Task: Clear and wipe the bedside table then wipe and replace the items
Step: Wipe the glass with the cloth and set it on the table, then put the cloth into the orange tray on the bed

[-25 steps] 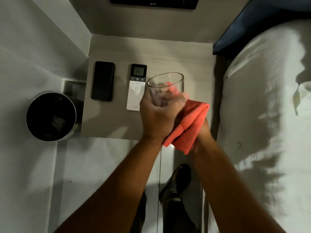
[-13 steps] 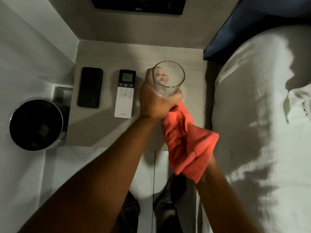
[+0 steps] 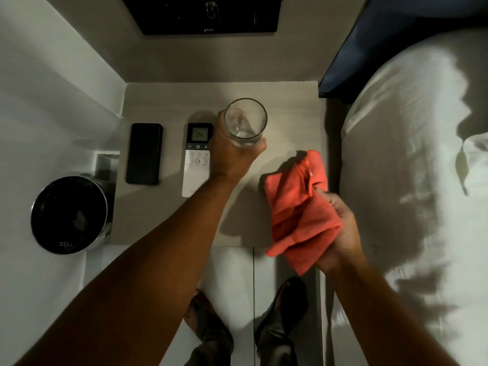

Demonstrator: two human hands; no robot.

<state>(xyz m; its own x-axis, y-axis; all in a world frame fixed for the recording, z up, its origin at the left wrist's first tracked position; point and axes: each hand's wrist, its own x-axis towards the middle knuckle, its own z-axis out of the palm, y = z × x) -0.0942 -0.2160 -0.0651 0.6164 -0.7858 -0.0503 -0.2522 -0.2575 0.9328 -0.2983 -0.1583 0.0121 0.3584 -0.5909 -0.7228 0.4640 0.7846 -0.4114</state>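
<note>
My left hand [image 3: 232, 157] grips a clear drinking glass [image 3: 245, 121] upright, over or on the pale bedside table [image 3: 287, 107], right of the middle. I cannot tell whether its base touches the top. A white remote [image 3: 196, 159] with a lit display lies just left of the glass. Further left lies a black phone [image 3: 144, 154]. My right hand [image 3: 340, 233] holds a crumpled orange-red cloth [image 3: 298, 207] over the table's front right corner, apart from the glass.
A round black bin [image 3: 69, 213] stands on the floor left of the table. A bed with white sheets [image 3: 412, 180] borders the table's right side. A dark panel [image 3: 208, 14] is mounted on the wall behind. My feet [image 3: 280, 326] are below the table's front edge.
The cloth has come off the glass and moved down and right with my right hand. My left hand has carried the glass back and lower toward the table top, beside the remote.
</note>
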